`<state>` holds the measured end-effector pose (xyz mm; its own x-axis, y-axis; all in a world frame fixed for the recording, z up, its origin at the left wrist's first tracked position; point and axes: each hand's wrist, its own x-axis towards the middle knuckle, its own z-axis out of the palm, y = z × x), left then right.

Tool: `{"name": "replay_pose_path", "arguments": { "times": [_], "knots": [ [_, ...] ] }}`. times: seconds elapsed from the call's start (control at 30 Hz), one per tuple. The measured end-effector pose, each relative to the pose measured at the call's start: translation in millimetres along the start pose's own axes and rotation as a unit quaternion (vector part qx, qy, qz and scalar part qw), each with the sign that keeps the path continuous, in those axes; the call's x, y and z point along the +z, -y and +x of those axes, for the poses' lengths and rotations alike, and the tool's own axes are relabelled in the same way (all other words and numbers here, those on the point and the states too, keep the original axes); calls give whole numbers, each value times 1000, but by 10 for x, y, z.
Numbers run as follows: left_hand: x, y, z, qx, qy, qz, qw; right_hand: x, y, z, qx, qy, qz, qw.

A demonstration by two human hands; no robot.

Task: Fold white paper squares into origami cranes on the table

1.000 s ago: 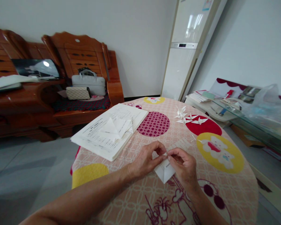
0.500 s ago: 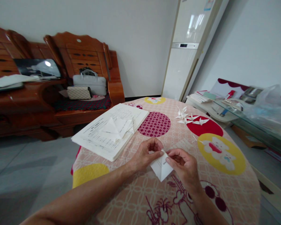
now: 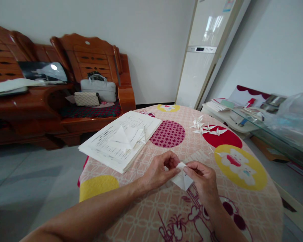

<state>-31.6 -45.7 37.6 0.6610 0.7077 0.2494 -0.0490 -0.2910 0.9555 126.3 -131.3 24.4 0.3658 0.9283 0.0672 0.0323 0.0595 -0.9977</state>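
Note:
Between my two hands is a small piece of folded white paper (image 3: 183,180), with creased flaps, a pointed lower corner and a little print on it. My left hand (image 3: 164,170) pinches its upper left edge, thumb on top and fingers curled behind. On the other side my right hand (image 3: 201,175) grips the upper right edge between thumb and forefinger. Past the hands, several folded paper cranes (image 3: 208,128) sit together on the tablecloth. To the left, folded paper pieces (image 3: 127,138) lie on a stack of printed sheets (image 3: 101,143).
A patterned cloth covers the round table (image 3: 138,215). Behind it on the left stands a carved wooden chair (image 3: 91,55) holding a grey bag (image 3: 98,89). A tall air conditioner (image 3: 195,74) is at the back. Right of the table, a glass shelf (image 3: 275,134) carries a plastic bag (image 3: 291,112).
Both hands and the folded paper have shifted slightly right. The paper is turned a little, and its upper edge is now more folded over between the thumbs.

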Motion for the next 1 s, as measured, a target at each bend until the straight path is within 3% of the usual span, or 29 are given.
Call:
{"name": "replay_pose_path", "arguments": {
  "times": [0.27,0.43,0.63,0.87,1.0],
  "knots": [
    [47,82,4,-30,-21,-9,999,-34,-31,14,-43,2,-47,998],
    [96,125,12,-49,-17,-36,998,-10,-63,6,-40,-66,-65,995],
    [146,194,-5,-58,-3,11,998,-19,-135,15,-23,-111,-70,991],
    [57,309,108,-100,-16,-79,992,-80,-168,132,20,-54,-59,997],
    [-46,406,224,-131,-11,-77,988,-122,-190,231,55,-2,-72,996]
  ]
}}
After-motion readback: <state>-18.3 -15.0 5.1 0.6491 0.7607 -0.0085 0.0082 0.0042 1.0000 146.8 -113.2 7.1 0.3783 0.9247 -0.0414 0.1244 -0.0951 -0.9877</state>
